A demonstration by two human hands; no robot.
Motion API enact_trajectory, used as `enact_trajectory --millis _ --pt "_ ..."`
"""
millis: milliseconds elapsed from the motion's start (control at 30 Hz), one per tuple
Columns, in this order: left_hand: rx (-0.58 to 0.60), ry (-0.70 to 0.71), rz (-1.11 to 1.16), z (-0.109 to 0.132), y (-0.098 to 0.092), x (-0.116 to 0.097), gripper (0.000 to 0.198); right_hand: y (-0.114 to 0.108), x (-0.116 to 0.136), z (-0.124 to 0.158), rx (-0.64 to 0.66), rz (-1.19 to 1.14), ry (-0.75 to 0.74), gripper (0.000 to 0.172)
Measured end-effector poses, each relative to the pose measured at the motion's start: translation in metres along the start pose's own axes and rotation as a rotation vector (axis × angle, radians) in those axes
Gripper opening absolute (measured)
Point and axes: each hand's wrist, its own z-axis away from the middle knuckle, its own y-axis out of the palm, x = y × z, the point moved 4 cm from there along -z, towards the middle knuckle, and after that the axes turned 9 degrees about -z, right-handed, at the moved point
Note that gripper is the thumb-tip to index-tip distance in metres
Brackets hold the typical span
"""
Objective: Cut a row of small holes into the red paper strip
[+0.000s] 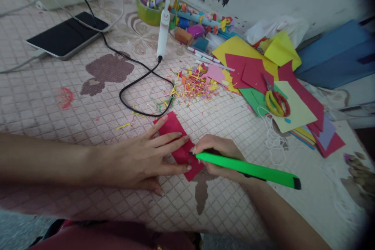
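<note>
A small strip of red paper [170, 124] lies on the patterned tablecloth in front of me. Flat across it rests my left hand [146, 154], fingers spread, pressing the paper to the table. My right hand [221, 150] is closed around a bright green utility knife [249, 168] with a black end cap. The knife's dark tip touches or hovers just over the paper beside my left fingertips; I cannot tell which. My right fingers are partly hidden behind the green handle.
Paper scraps [197, 84] are heaped beyond the red strip, near a looped black cable [120, 97] and a white glue gun [163, 37]. Scissors [277, 102] lie on coloured sheets [295, 105] at right. A black-screened device [68, 33] sits at left; green tape [148, 15] stands behind.
</note>
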Motion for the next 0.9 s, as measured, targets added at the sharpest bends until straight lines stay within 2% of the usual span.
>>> enact_trajectory --millis 133,400,633,900 --pt "0.029 0.012 0.068 0.0007 0.0001 0.002 0.066 0.0 0.0029 -0.0024 -0.004 0.039 -0.006 0.023" --pt "0.013 -0.005 0.041 -0.0015 -0.0009 0.0001 0.073 0.0028 0.0015 -0.0028 -0.051 0.07 -0.039 0.026" --pt "0.003 0.002 0.001 -0.0011 -0.001 -0.0012 0.076 0.0023 0.0036 -0.0035 -0.031 0.061 -0.036 0.024" --pt "0.026 0.014 0.071 -0.0022 -0.0026 0.0036 0.072 0.0022 0.0036 -0.0032 -0.036 0.077 -0.023 0.023"
